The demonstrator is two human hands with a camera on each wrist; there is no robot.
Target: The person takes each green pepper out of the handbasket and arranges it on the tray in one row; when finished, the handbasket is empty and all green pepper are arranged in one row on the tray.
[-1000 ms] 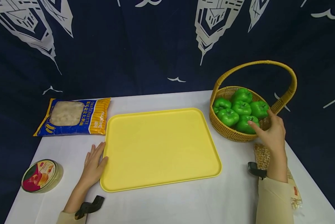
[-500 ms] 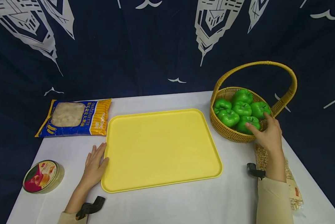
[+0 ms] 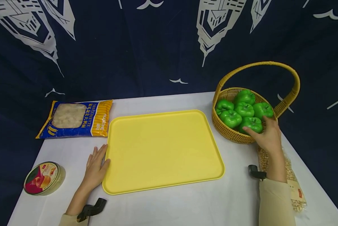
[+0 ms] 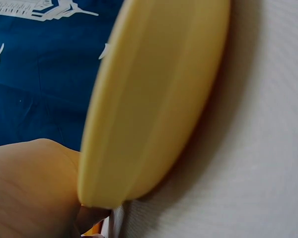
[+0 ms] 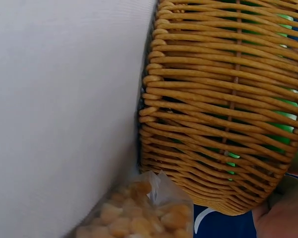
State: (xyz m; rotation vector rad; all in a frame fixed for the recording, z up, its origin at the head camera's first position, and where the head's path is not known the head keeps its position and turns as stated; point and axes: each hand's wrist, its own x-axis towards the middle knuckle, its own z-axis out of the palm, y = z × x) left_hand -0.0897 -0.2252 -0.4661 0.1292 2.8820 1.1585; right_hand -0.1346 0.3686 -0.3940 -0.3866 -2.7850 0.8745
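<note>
My left hand (image 3: 95, 169) rests at the left edge of the yellow tray (image 3: 163, 150), fingers extended, with thumb and fingertips at the rim. The left wrist view shows the tray's side wall (image 4: 144, 99) close beside the hand. At the right, my right hand (image 3: 267, 138) reaches over the near rim of a wicker basket (image 3: 234, 135) holding several green bell peppers (image 3: 243, 109). Its thumb and forefinger are spread on either side of the nearest green bell pepper (image 3: 252, 124). The other fingers are mostly hidden. From the right wrist, the basket's woven side (image 5: 213, 99) fills much of the view.
Under the right forearm lies a clear bag of pale yellow kernels (image 3: 292, 175), partly covered. A blue and orange pasta bag (image 3: 73, 119) lies behind the left hand. A round can (image 3: 44, 178) with a fruit label stands at the far left. A dark patterned cloth (image 3: 157, 47) hangs behind the table.
The right hand has shifted left and slightly down, so its thumb and forefinger now frame the nearest bell pepper. The left hand and tray stay nearly still.
</note>
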